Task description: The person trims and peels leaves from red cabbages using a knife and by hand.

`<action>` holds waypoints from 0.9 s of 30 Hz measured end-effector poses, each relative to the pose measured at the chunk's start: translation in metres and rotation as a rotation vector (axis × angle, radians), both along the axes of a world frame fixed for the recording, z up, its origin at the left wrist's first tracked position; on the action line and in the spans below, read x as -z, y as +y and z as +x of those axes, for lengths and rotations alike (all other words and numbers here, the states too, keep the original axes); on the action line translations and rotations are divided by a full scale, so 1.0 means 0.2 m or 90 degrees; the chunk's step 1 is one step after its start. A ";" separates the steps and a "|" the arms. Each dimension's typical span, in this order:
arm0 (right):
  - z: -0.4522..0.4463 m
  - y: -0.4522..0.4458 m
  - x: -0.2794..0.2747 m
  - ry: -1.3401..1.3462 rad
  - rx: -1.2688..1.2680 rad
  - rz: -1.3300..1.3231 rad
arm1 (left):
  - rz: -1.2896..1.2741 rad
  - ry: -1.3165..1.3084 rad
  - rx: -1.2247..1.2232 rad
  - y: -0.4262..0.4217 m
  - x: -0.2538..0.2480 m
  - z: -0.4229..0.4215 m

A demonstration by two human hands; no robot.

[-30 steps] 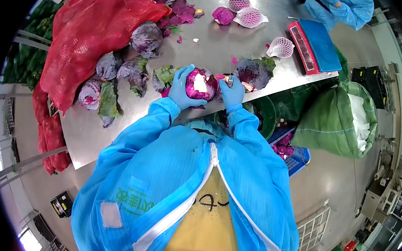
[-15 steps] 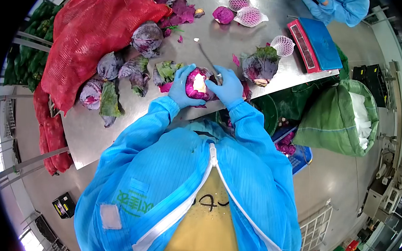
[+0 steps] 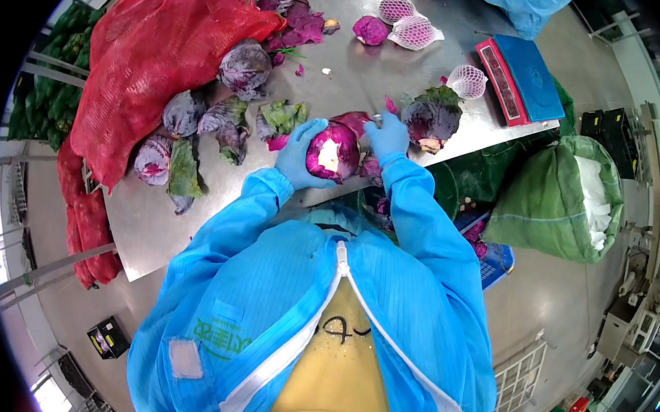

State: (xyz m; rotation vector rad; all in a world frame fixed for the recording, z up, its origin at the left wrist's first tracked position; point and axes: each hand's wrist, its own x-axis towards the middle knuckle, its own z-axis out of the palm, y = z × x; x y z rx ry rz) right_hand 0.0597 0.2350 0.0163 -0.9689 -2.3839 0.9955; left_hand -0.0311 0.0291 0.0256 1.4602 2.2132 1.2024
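Note:
A peeled red cabbage [image 3: 337, 154] with a pale cut stem end facing up is in my left hand [image 3: 300, 155], whose fingers wrap its left side. My right hand [image 3: 388, 136] is closed just right of the cabbage, around a knife [image 3: 377, 119]. Only a small metal part of the knife shows at the fingers; the blade is hard to make out. A loose purple leaf [image 3: 351, 122] lies against the far side of the cabbage. Just beyond my right hand sits an untrimmed red cabbage [image 3: 432, 121] with dark outer leaves.
A red mesh sack [image 3: 164, 57] and several untrimmed cabbages [image 3: 245, 65] occupy the table's left. A trimmed cabbage [image 3: 370, 30], foam nets [image 3: 415, 32] and a scale [image 3: 524, 78] are farther back. Right of the table stand a green sack [image 3: 556, 199] and blue crate [image 3: 499, 265].
My right hand has moved right and away from the cabbage with the knife. The knife's long blade no longer shows clearly. My left hand keeps its grip. The other person's blue sleeve has shifted left.

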 end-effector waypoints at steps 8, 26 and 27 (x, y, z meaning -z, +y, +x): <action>0.25 0.02 0.23 0.081 0.209 -0.208 | -0.006 -0.072 -0.074 -0.09 0.01 0.00; 0.13 -0.14 0.11 -0.068 -0.020 0.011 | -0.060 -0.085 -0.181 0.03 -0.03 0.14; 0.15 -0.11 0.16 -0.096 -0.014 -0.014 | -0.042 -0.120 -0.191 0.03 -0.03 0.12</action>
